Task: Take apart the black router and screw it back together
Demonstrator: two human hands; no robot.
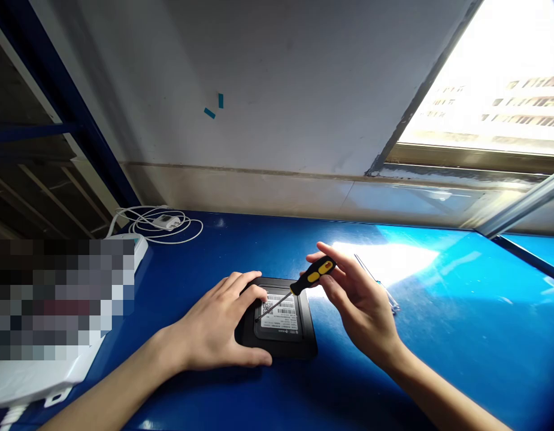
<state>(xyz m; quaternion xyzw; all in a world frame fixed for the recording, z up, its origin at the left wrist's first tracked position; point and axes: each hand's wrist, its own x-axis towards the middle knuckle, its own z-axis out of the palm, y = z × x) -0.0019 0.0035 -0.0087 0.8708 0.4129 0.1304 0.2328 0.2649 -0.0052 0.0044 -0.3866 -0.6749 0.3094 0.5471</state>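
Observation:
A black box-shaped device (308, 323) with a white printed label lies on the blue table (182, 401). My left hand (218, 323) rests over its left side, holding it with thumb and fingers spread along the edges. A black and yellow screwdriver (313, 275) is held at its handle between the thumb and fingers of my right hand (355, 299). Its thin shaft slants down to the left across the label, and the tip meets the device near the label's left edge.
At the left stands a white device (56, 377), partly pixelated, with a coiled white cable (191, 230) behind it. A thin clear object (392, 305) lies just beyond my right wrist. The wall (277, 90) and a bright window (501, 96) bound the back.

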